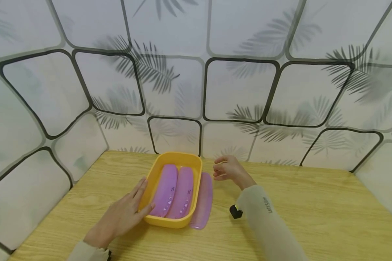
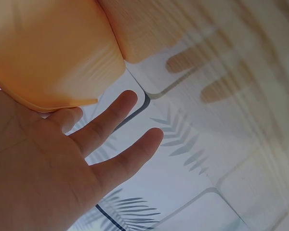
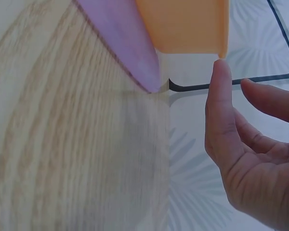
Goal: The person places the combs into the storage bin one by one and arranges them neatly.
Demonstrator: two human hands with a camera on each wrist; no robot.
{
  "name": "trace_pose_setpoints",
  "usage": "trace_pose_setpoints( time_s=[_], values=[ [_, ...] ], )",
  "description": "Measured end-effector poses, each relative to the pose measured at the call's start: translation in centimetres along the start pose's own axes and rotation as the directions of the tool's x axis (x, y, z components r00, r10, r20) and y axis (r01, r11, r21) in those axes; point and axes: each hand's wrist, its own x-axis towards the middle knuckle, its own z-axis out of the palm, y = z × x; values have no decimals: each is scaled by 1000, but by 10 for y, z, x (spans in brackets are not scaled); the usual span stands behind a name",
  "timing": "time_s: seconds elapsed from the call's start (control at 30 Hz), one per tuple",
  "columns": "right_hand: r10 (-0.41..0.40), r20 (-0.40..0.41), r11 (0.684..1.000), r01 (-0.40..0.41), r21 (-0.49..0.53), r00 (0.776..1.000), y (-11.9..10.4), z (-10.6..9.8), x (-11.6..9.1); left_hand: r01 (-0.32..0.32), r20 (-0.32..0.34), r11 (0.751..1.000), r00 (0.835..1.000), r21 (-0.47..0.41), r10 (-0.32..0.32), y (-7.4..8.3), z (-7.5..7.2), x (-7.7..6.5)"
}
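Note:
Two long, curved purple pieces [image 1: 164,192] with small printed marks lie side by side in a yellow plastic container [image 1: 174,223]. My left hand [image 1: 124,214] rests at the container's left side, with its thumb over the rim and its fingers straight; the left wrist view shows the spread fingers below the rim. A similar long, translucent purple piece [image 1: 204,203] lies on the table along the container's right side. My right hand [image 1: 228,169] hovers right of the container's far corner, fingers loosely bent, with nothing in its grasp.
The wooden table [image 1: 313,203] ends at a wall [image 1: 238,90] with a leaf and rounded-block pattern. The container stands near this back edge. A small black block [image 1: 236,211] shows at the right sleeve.

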Motion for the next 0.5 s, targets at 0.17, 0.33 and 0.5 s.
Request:
trace_pose_setpoints(
  time_s=[0.17, 0.33, 0.5],
  values=[
    [37, -8, 999, -37, -9, 999, 5, -5, 0, -4, -7, 1000, 1000, 2, 4, 0, 0, 0],
    [52, -9, 998, -52, -29, 999, 12, -10, 1, 7, 4, 1000, 1000, 1, -7, 1, -1, 0],
    [57, -9, 998, -57, -13, 998, 15, -12, -1, 12, 4, 1000, 1000, -2, -12, 1, -1, 0]
  ],
)
